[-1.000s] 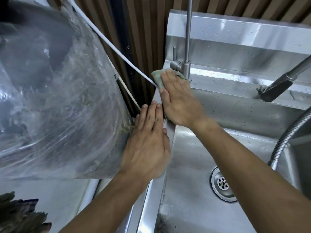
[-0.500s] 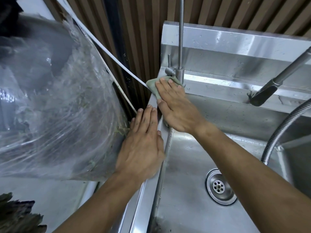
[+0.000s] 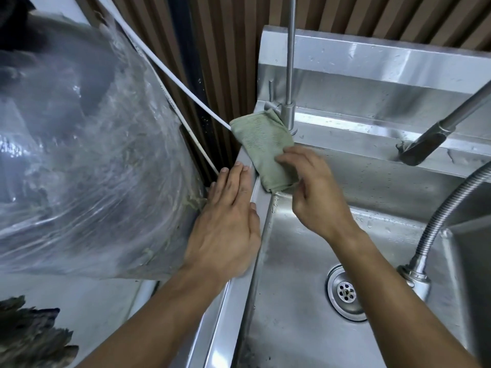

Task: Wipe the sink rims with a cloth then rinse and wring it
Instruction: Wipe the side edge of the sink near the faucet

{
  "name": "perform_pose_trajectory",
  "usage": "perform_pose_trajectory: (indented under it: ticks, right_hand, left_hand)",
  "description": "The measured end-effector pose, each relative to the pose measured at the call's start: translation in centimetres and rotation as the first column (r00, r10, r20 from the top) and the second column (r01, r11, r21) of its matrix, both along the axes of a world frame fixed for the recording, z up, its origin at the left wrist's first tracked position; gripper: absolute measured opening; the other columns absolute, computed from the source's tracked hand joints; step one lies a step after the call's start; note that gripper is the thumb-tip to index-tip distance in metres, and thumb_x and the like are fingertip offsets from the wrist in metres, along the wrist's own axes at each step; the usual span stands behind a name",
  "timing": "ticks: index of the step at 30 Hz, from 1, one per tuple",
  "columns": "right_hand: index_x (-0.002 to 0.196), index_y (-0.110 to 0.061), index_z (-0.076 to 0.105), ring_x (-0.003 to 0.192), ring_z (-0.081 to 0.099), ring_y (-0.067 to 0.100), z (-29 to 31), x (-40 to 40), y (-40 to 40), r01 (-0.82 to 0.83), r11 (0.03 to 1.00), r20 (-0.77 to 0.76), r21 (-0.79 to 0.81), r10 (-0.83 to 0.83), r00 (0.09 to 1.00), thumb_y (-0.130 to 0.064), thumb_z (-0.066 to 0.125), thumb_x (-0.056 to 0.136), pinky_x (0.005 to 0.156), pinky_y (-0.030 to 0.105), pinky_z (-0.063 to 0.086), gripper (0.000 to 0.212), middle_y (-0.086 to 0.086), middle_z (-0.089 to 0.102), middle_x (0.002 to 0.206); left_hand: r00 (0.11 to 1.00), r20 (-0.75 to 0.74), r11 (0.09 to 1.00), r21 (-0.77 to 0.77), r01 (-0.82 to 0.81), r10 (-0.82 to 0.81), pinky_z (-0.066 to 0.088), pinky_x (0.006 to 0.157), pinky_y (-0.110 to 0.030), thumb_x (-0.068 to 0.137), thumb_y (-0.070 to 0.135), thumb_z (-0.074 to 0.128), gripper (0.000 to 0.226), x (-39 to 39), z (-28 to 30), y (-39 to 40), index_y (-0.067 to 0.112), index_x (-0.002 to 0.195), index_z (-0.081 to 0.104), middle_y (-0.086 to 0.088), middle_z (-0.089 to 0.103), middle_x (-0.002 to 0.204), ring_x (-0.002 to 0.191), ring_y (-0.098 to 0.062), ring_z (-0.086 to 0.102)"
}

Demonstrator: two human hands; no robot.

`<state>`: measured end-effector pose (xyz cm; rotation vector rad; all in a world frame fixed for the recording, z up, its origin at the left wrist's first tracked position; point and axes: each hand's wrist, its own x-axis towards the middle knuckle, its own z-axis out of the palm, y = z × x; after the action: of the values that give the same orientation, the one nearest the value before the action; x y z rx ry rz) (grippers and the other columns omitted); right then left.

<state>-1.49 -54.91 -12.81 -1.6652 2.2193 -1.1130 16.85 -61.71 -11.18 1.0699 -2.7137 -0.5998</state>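
A folded pale green cloth (image 3: 261, 144) lies on the back-left corner of the steel sink rim (image 3: 233, 301), against the base of a thin upright tap (image 3: 288, 112). My right hand (image 3: 313, 195) holds the cloth's near right edge, fingers curled over it and thumb at its lower corner. My left hand (image 3: 228, 221) lies flat with straight fingers on the left rim, pressing back a clear plastic bag (image 3: 87, 160).
The bulging bag crowds the rim from the left; two white cords (image 3: 186, 91) run past it to the corner. The basin holds a drain (image 3: 345, 290). A dark spray head (image 3: 422, 144) and a flexible metal hose (image 3: 435, 224) hang on the right.
My right hand has drawn back from lying flat on the cloth to holding its near edge, so most of the cloth now shows. The left hand stays on the rim.
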Motion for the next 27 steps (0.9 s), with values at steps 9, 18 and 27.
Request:
perform_pose_trajectory:
  ticks: [9, 18, 27]
  right_hand:
    - [0.128, -0.022, 0.072, 0.112, 0.068, 0.028, 3.1, -2.3, -0.3, -0.097, 0.989, -0.162, 0.115, 0.116, 0.980, -0.001, 0.062, 0.090, 0.093, 0.045, 0.058, 0.045, 0.001, 0.072, 0.126]
    - [0.121, -0.021, 0.063, 0.100, 0.061, 0.029, 8.7, -2.5, -10.0, 0.015, 0.999, -0.576, 0.047, 0.015, 0.818, -0.024, 0.073, 0.089, 0.088, 0.039, 0.045, 0.034, 0.003, 0.063, 0.120]
    - [0.158, -0.017, 0.040, 0.158, 0.020, 0.027, 3.8, -1.4, -10.2, -0.230, 0.920, -0.457, 0.317, 0.360, 0.813, -0.040, 0.032, 0.108, 0.131, 0.041, 0.009, 0.056, 0.007, 0.034, 0.167]
  left_hand:
    - [1.000, 0.011, 1.000, 0.001, 0.004, -0.004, 0.004, 0.129, -0.038, 0.101, 0.033, 0.018, 0.067, -0.1, -0.1, 0.0, 0.015, 0.164, 0.004, 0.001, 0.002, 0.173, 0.158, -0.015, -0.006]
    - [1.000, 0.010, 1.000, -0.029, 0.007, -0.007, 0.010, 0.129, -0.041, 0.099, 0.035, 0.015, 0.068, -0.1, -0.4, -0.1, 0.013, 0.164, 0.009, -0.003, 0.009, 0.172, 0.159, -0.019, 0.000]
    - [1.000, -0.005, 0.999, -0.051, 0.000, 0.000, 0.007, 0.129, -0.040, 0.099, 0.033, 0.016, 0.068, -0.2, -0.4, 0.0, 0.013, 0.164, 0.010, -0.002, 0.008, 0.172, 0.159, -0.020, 0.001]
